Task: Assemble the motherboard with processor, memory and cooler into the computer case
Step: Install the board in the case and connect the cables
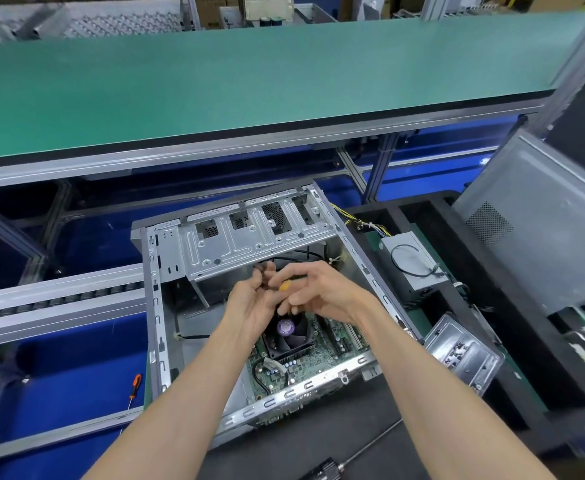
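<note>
Green bench [249, 81] behind one case [156, 306], two hands [253, 303].

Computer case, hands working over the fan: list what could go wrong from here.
1. Both hands, left hand and right hand, handle a small orange-tipped connector and black wiring directly above the cooler fan; a loose cable could drop into the blades.
2. The forearms cross the computer case edge, so its sheet-metal rim might scrape them.
3. The orange-handled screwdriver lies outside the case on the left and might roll away.
</note>
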`<state>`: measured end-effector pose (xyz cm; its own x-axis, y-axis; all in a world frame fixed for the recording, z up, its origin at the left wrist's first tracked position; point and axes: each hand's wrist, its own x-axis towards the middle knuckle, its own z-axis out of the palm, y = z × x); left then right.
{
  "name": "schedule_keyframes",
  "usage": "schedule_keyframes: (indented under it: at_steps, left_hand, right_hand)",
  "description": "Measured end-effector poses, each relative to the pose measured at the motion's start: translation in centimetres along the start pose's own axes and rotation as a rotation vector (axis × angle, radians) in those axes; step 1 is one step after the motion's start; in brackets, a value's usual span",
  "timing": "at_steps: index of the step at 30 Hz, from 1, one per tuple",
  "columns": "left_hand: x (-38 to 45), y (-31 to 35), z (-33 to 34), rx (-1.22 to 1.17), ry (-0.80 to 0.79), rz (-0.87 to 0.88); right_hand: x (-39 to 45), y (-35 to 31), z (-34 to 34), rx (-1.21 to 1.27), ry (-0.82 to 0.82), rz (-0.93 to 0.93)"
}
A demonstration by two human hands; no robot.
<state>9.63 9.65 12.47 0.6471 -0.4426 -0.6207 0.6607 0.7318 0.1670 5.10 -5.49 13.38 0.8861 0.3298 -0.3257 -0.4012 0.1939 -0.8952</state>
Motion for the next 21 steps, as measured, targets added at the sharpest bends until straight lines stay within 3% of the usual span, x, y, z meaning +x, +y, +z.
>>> schedule_keyframes:
  at_steps: [8,14,17,21]
  left_hand:
    - [0.3,0.1,-0.8,0.620,0.169,0.270]
    - [-0.5,-0.1,-1.4,1.339,0.519,0.701]
    - [-0.8,-0.2,-1.7,1.516,0.413,0.849]
    - [-0.5,-0.4,-2.0,1.778,0.399,0.857]
  right_hand:
    - [0.0,0.1,0.0,0.070,-0.026,-0.044]
    - [0.1,0.1,-0.1,0.051,0.015,-0.055]
    - [0.0,0.1,-0.1,0.009,0.020,-0.056]
    - [0.0,0.0,-0.3,0.001,0.004,-0.106]
